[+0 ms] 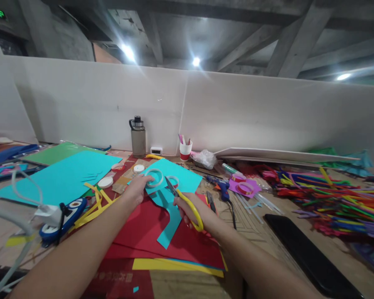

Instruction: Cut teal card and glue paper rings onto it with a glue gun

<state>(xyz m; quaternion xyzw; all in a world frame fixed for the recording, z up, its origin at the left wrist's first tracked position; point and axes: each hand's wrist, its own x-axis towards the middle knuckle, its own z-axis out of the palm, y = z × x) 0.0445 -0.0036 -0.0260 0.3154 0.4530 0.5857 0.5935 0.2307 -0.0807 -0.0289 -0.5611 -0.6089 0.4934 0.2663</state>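
My left hand (139, 187) is closed at the left edge of a white ring (156, 177), its fingertips pinched there. The ring lies over a turquoise paper sheet (187, 171). In my right hand (187, 209) is a pair of scissors (195, 212) with yellow handles, its blades pointing up and left toward the ring. A second small ring (173, 181) sits just behind the blade tips. A cut turquoise paper piece (170, 227) hangs down over red paper sheets (137, 226) between my hands.
Left are a large turquoise sheet (65, 176), yellow paper strips (95, 207) and a white cable (26, 224). Behind stand a bottle (139, 139) and a cup of pens (185, 150). Right lie a glue gun (224, 191), a black phone-like slab (308, 253) and colourful pipe cleaners (339, 199).
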